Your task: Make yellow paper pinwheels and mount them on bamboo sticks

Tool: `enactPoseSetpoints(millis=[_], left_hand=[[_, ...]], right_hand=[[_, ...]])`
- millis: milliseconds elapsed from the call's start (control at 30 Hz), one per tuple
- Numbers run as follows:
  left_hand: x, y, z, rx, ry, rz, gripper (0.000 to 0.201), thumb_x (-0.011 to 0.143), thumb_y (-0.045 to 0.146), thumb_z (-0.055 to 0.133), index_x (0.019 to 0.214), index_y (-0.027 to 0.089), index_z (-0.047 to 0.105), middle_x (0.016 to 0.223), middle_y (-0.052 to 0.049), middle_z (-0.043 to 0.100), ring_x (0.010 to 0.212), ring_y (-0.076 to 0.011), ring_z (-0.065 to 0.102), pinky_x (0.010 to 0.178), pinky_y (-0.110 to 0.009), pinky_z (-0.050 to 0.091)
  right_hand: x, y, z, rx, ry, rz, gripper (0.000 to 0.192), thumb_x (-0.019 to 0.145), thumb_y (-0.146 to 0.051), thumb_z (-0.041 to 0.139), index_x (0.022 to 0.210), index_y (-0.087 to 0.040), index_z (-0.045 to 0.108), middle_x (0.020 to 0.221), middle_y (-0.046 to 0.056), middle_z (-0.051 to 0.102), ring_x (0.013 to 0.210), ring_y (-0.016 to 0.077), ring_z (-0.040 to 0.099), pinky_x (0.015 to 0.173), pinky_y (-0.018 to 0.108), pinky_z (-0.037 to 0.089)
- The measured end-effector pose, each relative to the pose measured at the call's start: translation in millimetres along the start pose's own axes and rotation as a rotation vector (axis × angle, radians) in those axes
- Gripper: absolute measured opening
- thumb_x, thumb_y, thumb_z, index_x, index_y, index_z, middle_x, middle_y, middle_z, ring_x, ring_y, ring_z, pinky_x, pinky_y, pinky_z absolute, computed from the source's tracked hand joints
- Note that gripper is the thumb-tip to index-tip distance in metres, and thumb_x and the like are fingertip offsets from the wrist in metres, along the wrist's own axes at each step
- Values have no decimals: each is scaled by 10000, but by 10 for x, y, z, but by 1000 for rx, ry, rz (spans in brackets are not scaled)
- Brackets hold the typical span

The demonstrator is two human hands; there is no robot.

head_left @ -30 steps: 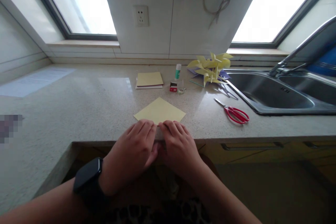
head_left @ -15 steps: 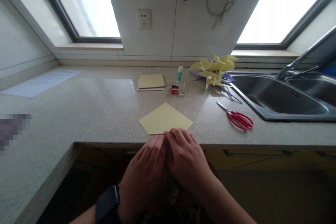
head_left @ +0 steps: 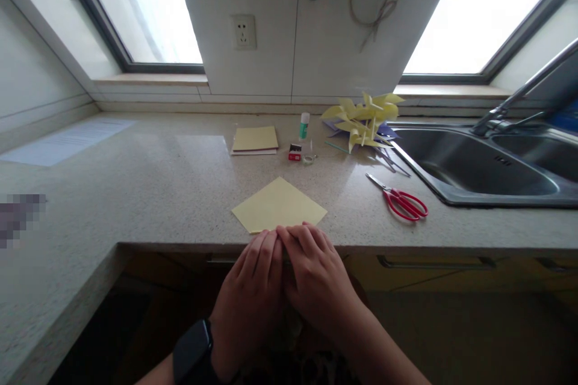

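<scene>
A pale yellow sheet of paper (head_left: 280,204) lies on the counter near its front edge, one corner pointing away from me and its near side folded into a straight edge. My left hand (head_left: 253,295), with a dark watch (head_left: 193,352) on the wrist, has its fingers held together on that near edge. Beside it, touching at the fingertips, my right hand (head_left: 313,271) presses on the same edge with bent fingers. Both thumbs and the underside of the fold are hidden by the hands.
Red-handled scissors (head_left: 401,201) lie to the right, before the sink (head_left: 451,197). Further back are stacked yellow paper (head_left: 255,138), a glue stick (head_left: 304,126), a small red box (head_left: 295,153), clear tape (head_left: 309,159) and yellow pinwheels (head_left: 368,114). A printed sheet (head_left: 67,139) lies far left.
The whole view has shifted slightly, so counter things appear a little further left. Both hands stay on the paper's near edge, covering slightly more of it.
</scene>
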State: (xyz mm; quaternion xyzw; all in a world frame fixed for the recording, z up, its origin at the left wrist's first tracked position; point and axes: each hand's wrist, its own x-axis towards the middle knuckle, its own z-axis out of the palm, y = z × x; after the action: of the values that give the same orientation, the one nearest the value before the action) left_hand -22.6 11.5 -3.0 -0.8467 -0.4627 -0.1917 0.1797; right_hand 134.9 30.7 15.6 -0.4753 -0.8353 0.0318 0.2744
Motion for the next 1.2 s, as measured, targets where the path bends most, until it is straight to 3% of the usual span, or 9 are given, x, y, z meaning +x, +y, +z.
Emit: enactPoseSetpoints(millis=[133,267,433,733,1000,1200], left_hand=[[33,52,-4,-52,13,-49,520,911,157,479,1417,35,476,1358,-243,573,1279,-370,565,1088,-541,505],[105,89,-15,-23,-51,-59,532,922,138,494,1443,39,454,1320,-224,582,1239,-361,582,1111,-545,479],[160,108,-28,-28,-72,-81,534,927,196,542,1430,33,467,1275,-218,589,1206,-359,579,1106,-551,482],[171,94,8,-6,-25,-102,463,961,123,470,1416,36,475,1291,-219,574,1220,-350,569,1099,-544,485],[186,96,80,5,17,-116,506,929,178,555,1404,10,504,1321,-207,568,1247,-348,533,1121,-517,465],[195,85,101,15,31,-117,485,938,182,551,1398,31,524,1314,-194,577,1224,-345,550,1100,-508,480]], right_hand=[[19,35,-47,22,-28,-19,498,900,-179,570,1395,-164,526,1192,108,643,1131,277,540,1057,487,472],[38,75,-88,38,11,-36,511,897,-132,520,1407,-161,511,1190,106,667,1108,263,566,1013,473,496],[28,118,-104,62,65,-44,490,894,-119,519,1383,-144,532,1212,102,685,1145,246,585,1043,457,483],[9,203,-91,93,116,-56,495,896,-132,529,1390,-168,521,1265,92,693,1169,233,614,1061,465,493],[-43,452,-256,137,377,111,361,934,-149,515,1280,-197,604,1199,96,708,1120,234,650,989,461,531],[-49,425,-258,35,256,19,348,923,-137,527,1255,-174,624,1295,107,667,1201,248,602,1033,464,502]])
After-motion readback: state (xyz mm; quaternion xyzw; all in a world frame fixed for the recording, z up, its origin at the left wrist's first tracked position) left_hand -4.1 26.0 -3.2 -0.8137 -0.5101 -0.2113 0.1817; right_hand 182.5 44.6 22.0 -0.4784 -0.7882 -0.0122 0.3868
